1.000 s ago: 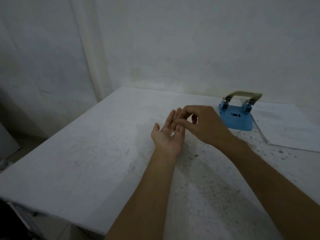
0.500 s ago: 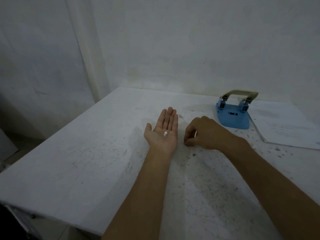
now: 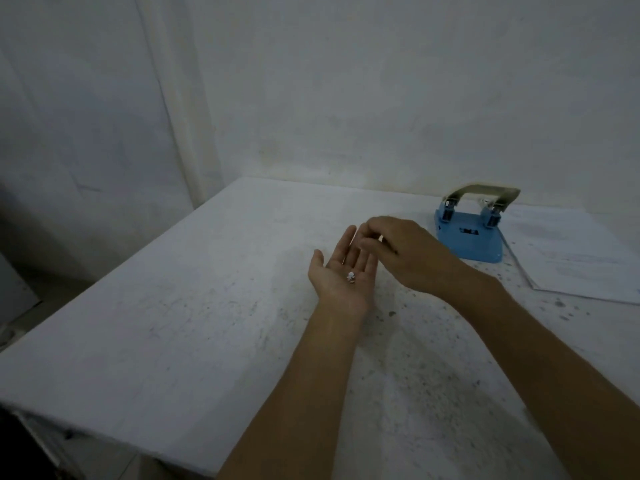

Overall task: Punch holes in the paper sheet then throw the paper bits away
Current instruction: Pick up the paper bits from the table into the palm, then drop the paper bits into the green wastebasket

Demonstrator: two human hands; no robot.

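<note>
My left hand (image 3: 341, 271) lies palm up over the white table (image 3: 173, 323), fingers straight, with a few small white paper bits (image 3: 350, 277) resting in the palm. My right hand (image 3: 405, 252) hovers over the left fingers, its thumb and fingertips pinched together; whether a bit sits in the pinch is too small to tell. The blue hole punch (image 3: 471, 233) with a metal lever stands behind the right hand. A white paper sheet (image 3: 571, 258) lies flat to the right of the punch.
The table top is speckled with dark spots and meets a white wall (image 3: 381, 98) at the back. Its left and front edges drop off to a dark floor (image 3: 27, 289).
My right hand has lifted off the table beside the left palm and moved up and left over the left fingers, pinched. The left hand stays palm up with the bits.
</note>
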